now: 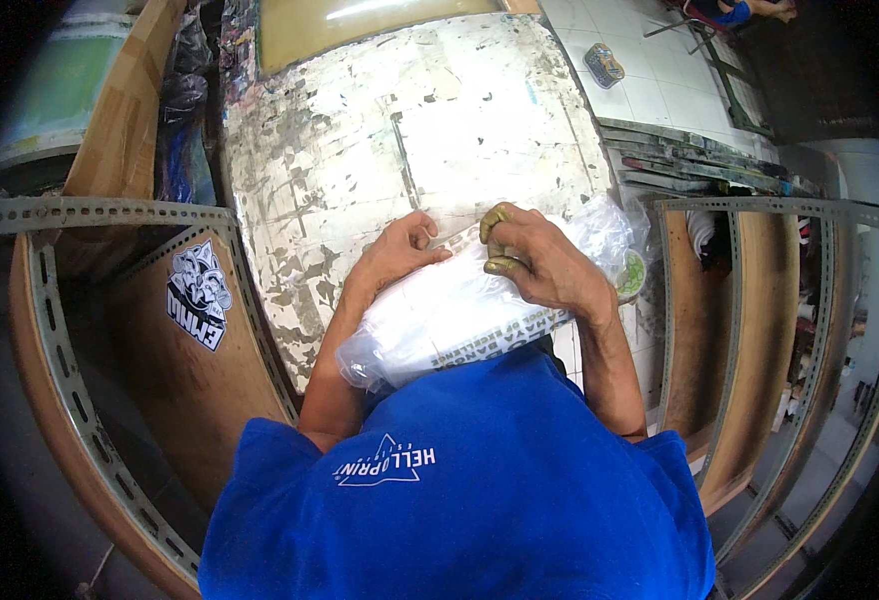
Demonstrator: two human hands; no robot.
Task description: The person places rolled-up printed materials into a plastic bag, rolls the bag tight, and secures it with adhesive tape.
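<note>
Against my body, at the table's near edge, lies a clear plastic bag [400, 332] around a white, folded-looking bundle with dark printing. Its crumpled ends stick out on both sides. My left hand [397, 248] rests at the bag's far left edge, fingers loosely curled and thumb apart from them. Close by on the right, my right hand [545, 262] bends its fingers down onto the bag's upper edge, closed on the film. Greenish-yellow stains cover those fingertips. What is inside the bag shows only as white through the film.
Peeling white paint covers the worktable [330, 130]. A framed screen [360, 25] lies at its far end. Metal-framed wooden racks stand at left [50, 320] and right [740, 300]. A round green item [632, 272] lies beside the bag. Farther right, a patterned mat [604, 65] lies on tiles near another person's limb [760, 10].
</note>
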